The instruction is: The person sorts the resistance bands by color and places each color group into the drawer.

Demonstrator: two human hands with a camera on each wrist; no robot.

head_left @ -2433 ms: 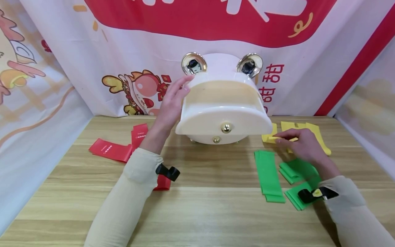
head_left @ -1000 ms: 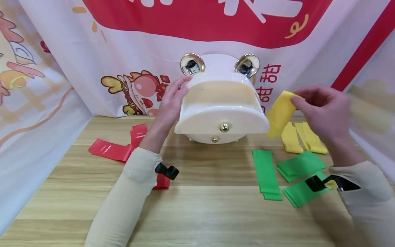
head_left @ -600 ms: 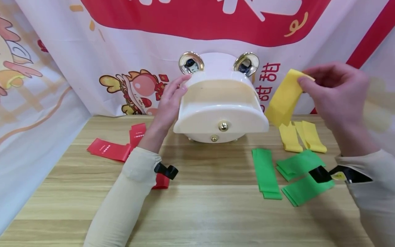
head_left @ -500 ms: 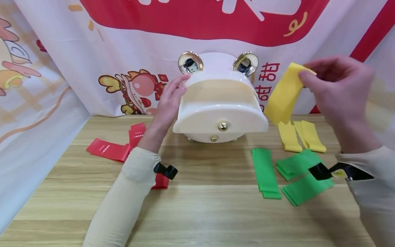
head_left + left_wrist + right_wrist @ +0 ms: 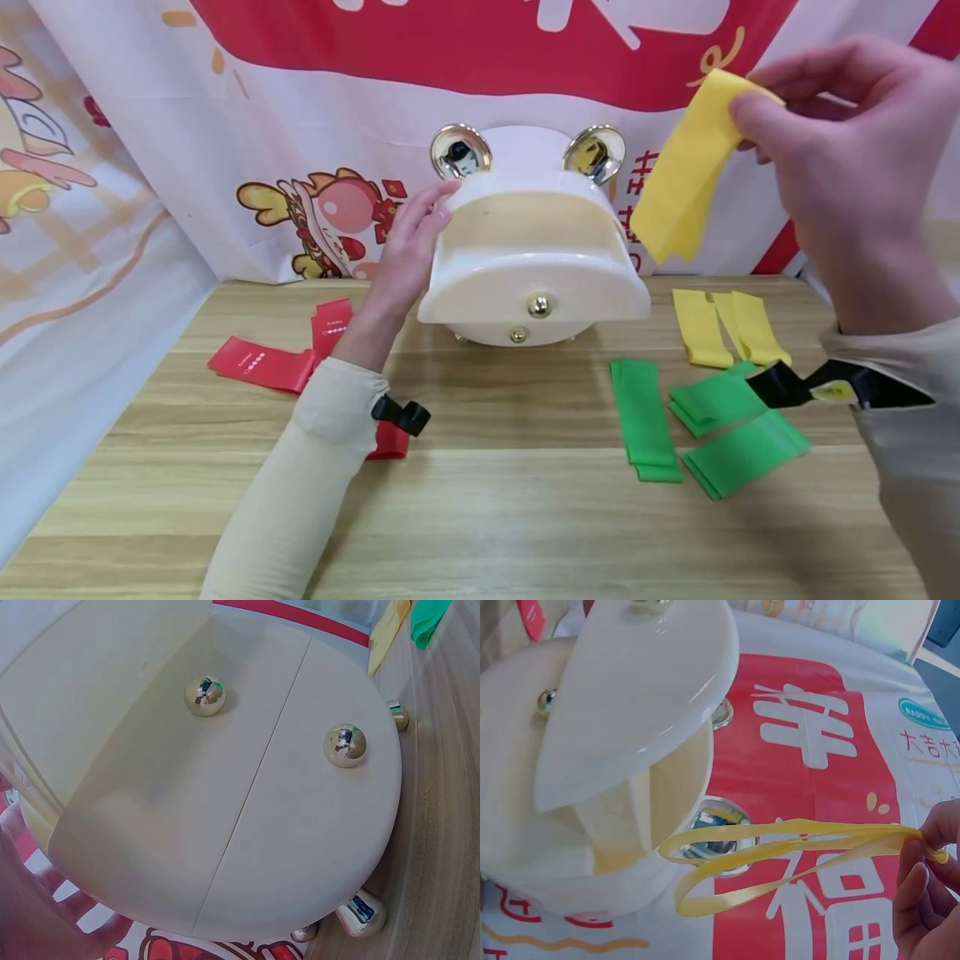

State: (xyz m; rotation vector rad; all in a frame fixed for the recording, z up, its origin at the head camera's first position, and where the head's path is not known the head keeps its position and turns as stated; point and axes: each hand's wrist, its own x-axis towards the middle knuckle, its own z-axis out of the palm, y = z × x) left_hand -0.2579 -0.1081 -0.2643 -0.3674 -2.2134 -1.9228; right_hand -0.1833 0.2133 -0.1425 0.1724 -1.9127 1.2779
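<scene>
My right hand (image 5: 862,158) pinches a folded yellow resistance band (image 5: 690,167) by its top end, raised to the right of a white box (image 5: 528,150). In the right wrist view, the band (image 5: 817,826) hangs in several loops from thumb and fingers, its far end overlapping the box's edge. The box has gold eye-like discs (image 5: 461,152) on top and two gold knobs; its upper drawer (image 5: 480,290) stands pulled out, its inside partly showing. My left hand (image 5: 408,242) rests along the box's left side, fingers extended and fingertips near the top rim.
More yellow bands (image 5: 701,329) lie right of the box on the wooden table (image 5: 480,517). Several green bands (image 5: 648,421) lie in front of them. Red bands (image 5: 262,364) lie at left, one partly under my left forearm. A printed cloth (image 5: 360,108) hangs close behind.
My right hand has picked the yellow band off the right-hand pile and lifted it up and to the right. My left hand has stayed at the box.
</scene>
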